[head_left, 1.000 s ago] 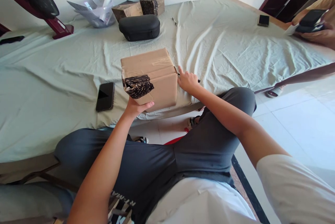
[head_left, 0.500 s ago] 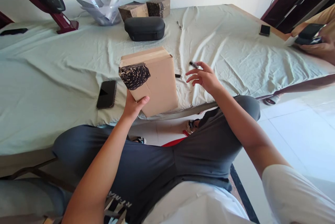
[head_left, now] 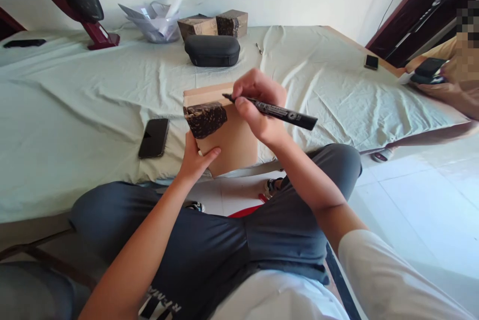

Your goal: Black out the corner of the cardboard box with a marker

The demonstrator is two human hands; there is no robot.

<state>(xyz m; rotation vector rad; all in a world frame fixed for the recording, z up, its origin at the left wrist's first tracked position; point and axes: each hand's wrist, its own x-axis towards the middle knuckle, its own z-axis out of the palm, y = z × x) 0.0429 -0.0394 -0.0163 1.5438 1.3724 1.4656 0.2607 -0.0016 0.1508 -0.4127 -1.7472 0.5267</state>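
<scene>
A brown cardboard box (head_left: 239, 148) leans at the table's front edge, a patch of black marker scribble (head_left: 205, 119) on its upper left. My left hand (head_left: 196, 160) grips its lower left side, thumb across the face. Over the box's upper right, my right hand (head_left: 262, 105) pinches a black marker pen (head_left: 286, 113), its uncapped tip pointing left above the box near the scribble. Whether the tip touches the cardboard I cannot tell. Part of the box's right side is hidden behind my right hand.
A phone (head_left: 153, 138) lies left of the box. Behind are a black zip case (head_left: 212, 51), two small cartons (head_left: 232, 23), a clear basket (head_left: 159, 28) and a fan (head_left: 99, 36). Another person's hand (head_left: 441, 83) holds a dark object at right, near a second phone (head_left: 371, 62).
My right hand has moved left from the cloth to over the box and now holds the marker. The view has shifted slightly; my left hand keeps its hold on the box.
</scene>
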